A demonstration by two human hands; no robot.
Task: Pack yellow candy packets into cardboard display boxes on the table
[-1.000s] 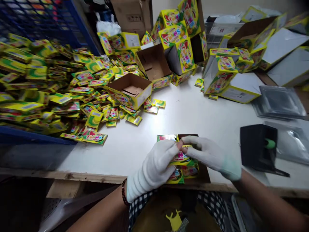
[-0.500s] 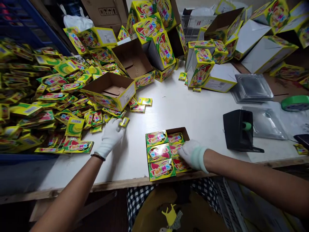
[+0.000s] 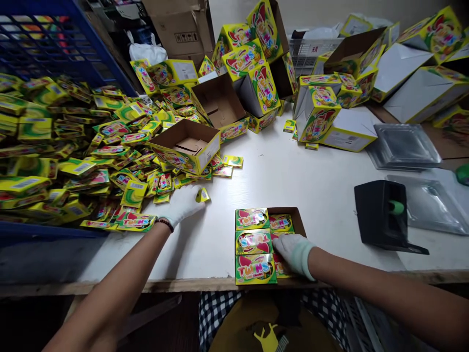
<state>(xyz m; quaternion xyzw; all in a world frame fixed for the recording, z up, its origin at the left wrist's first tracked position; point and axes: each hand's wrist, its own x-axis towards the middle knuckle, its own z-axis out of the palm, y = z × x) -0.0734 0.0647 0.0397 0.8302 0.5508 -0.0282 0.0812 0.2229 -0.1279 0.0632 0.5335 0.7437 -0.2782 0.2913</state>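
A shallow open box lies at the table's front edge, with flat TWINS packs in two columns. My right hand, in a white glove, lies over the right column, its fingers stretched leftward onto the packs; its thumb is hidden. On the left, my gloved left hand reaches along the table beside the heap of packs. Its fingers are apart around a small yellow pack that lies on the table; I see no firm hold.
A heap of loose packs spills from the left beside a blue crate. Open cartons stand behind my left hand. To the right are a black tape dispenser and clear plastic trays. More printed cartons line the back.
The view has shifted, so the scene sits lower and further right. My left hand has moved right, its fingers now around the small yellow pack. My right hand stays over the box.
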